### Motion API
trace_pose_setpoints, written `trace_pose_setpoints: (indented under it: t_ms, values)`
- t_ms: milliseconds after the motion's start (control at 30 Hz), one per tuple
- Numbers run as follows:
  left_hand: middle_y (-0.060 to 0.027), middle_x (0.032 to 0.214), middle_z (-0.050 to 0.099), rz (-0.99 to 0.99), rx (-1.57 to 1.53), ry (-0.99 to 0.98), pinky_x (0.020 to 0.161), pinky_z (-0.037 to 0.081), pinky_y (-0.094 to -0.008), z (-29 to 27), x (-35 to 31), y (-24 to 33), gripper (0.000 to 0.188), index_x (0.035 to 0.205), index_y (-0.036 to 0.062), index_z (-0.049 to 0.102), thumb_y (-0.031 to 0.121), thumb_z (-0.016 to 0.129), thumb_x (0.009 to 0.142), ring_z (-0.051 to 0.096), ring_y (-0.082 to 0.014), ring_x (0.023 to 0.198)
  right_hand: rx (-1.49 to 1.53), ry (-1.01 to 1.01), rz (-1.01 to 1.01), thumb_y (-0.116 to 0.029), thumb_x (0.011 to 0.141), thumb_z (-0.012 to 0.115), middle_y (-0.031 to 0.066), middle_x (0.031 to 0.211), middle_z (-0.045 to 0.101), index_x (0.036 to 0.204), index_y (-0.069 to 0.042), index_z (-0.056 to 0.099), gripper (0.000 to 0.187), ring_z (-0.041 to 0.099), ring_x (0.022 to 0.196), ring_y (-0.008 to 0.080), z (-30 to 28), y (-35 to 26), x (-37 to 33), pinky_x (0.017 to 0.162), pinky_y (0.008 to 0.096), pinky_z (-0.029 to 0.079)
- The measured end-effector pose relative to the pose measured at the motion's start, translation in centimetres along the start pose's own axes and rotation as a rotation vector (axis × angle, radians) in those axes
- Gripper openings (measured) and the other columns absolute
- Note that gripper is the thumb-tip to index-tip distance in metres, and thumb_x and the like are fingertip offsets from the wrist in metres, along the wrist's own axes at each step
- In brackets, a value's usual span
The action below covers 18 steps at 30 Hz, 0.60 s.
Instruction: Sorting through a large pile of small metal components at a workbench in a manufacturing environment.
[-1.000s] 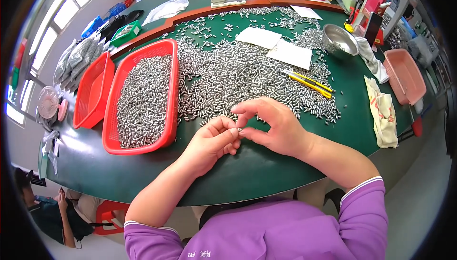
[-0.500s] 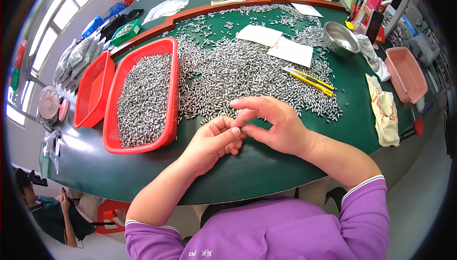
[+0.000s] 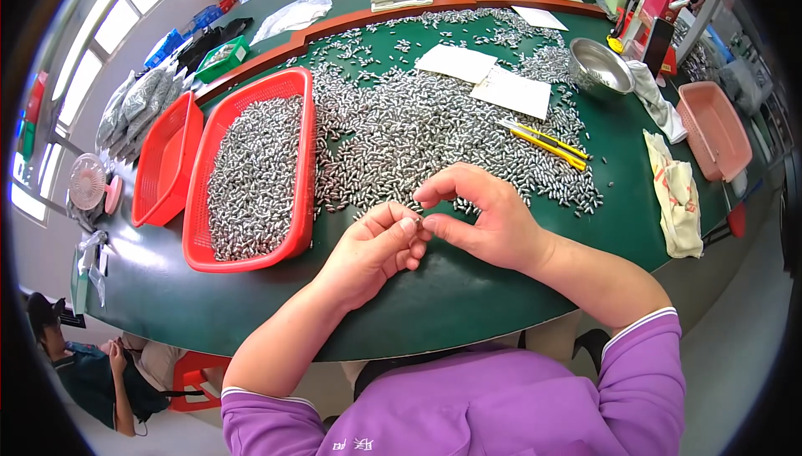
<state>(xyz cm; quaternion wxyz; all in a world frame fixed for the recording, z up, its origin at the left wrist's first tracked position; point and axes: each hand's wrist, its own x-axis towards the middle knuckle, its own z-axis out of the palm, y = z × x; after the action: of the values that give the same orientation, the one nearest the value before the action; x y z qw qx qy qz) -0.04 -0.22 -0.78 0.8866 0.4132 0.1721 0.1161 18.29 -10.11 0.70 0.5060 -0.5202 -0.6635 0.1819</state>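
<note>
Above the near part of the green table, my left hand (image 3: 378, 247) pinches a small metal piece (image 3: 419, 221) between thumb and fingertip, its other fingers curled. Most of that piece is hidden by the fingers. Close beside it is my right hand (image 3: 489, 218), thumb tip near the piece and index finger lifted apart in an open curve. Beyond both hands spreads a wide heap of small silvery, barrel-shaped metal pieces (image 3: 401, 126). To the left, a red plastic basket (image 3: 307, 147) is filled with the same kind of pieces.
A second red basket (image 3: 159, 176) stands farther left. Two white cards (image 3: 514, 91) and yellow-handled tweezers or cutters (image 3: 547, 147) lie on the heap. At the right are a metal bowl (image 3: 597, 68), a cream cloth glove (image 3: 675, 205) and a pink basket (image 3: 710, 130). Another person (image 3: 92, 372) sits at lower left.
My right index finger has lifted away from the left fingertips, widening the gap to the thumb. The small piece in my left hand shows more now. Little else has moved.
</note>
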Motion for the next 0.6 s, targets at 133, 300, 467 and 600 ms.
trace_pose_setpoints:
  t_ms: [133, 300, 467, 600]
  values:
    - [-0.0034, 0.094, 0.061, -0.014, -0.016, 0.000, 0.070, 0.049, -0.0228, -0.09, 0.03, -0.02, 0.012, 0.101, 0.0069, 0.056, 0.018, 0.054, 0.097, 0.058, -0.0090, 0.079, 0.015, -0.002, 0.020, -0.008, 0.082, 0.069, 0.0065, 0.096, 0.063, 0.099, -0.004, 0.063, 0.018, 0.062, 0.089, 0.0176, 0.02, 0.13, 0.05, 0.081, 0.0299, 0.050]
    - [-0.0035, 0.093, 0.062, -0.025, -0.005, -0.009, 0.070, 0.049, -0.0230, 0.02, 0.00, 0.11, 0.013, 0.099, 0.0064, 0.055, 0.019, 0.054, 0.098, 0.058, -0.0091, 0.079, 0.082, -0.055, 0.013, -0.009, 0.084, 0.068, 0.0049, 0.093, 0.061, 0.092, -0.006, 0.063, 0.011, 0.059, 0.090, 0.0179, -0.02, 0.59, 0.08, 0.082, 0.0311, 0.047]
    - [-0.0042, 0.092, 0.062, -0.046, 0.061, 0.017, 0.069, 0.048, -0.0237, 0.18, -0.18, 0.04, 0.015, 0.099, 0.0058, 0.054, 0.020, 0.054, 0.098, 0.056, -0.0097, 0.077, 0.312, -0.125, 0.134, -0.008, 0.085, 0.067, 0.0032, 0.095, 0.057, 0.092, -0.006, 0.062, 0.008, 0.055, 0.091, 0.0151, 0.04, 0.59, -0.10, 0.082, 0.0293, 0.046]
    - [-0.0040, 0.091, 0.061, -0.052, 0.101, 0.012, 0.069, 0.047, -0.0236, 0.20, -0.21, -0.02, 0.013, 0.099, 0.0062, 0.054, 0.019, 0.054, 0.098, 0.056, -0.0093, 0.077, 0.426, -0.173, 0.201, -0.009, 0.086, 0.066, 0.0040, 0.095, 0.055, 0.093, -0.004, 0.062, 0.009, 0.061, 0.088, 0.0127, 0.02, 0.83, -0.14, 0.080, 0.0282, 0.051]
